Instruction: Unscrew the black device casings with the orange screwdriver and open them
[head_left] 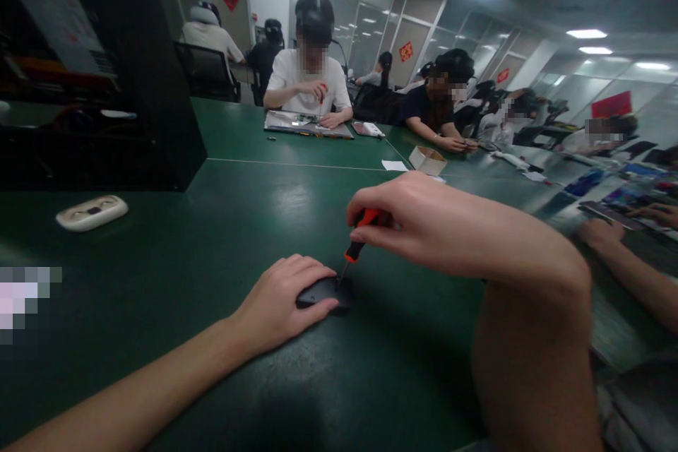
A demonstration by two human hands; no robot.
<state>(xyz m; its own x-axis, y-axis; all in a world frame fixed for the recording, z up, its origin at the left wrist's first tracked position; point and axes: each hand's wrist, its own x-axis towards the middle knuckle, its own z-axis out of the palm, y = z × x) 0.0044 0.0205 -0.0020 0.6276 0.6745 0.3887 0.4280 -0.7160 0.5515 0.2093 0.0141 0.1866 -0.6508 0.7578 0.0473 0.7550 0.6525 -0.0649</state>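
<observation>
My left hand [283,300] lies over a small black device [324,292] on the green table [254,212], fingers curled round it and holding it down. My right hand [410,219] is closed on a red-and-black screwdriver [360,236], held nearly upright. Its thin tip meets the top of the black device, just right of my left fingertips.
A white oval part [92,212] lies at the left. A tall black cabinet [100,70] stands behind it. A small cardboard box [427,159] and paper scraps sit farther back. Several people work at the far and right sides; another person's arm [630,268] rests at right.
</observation>
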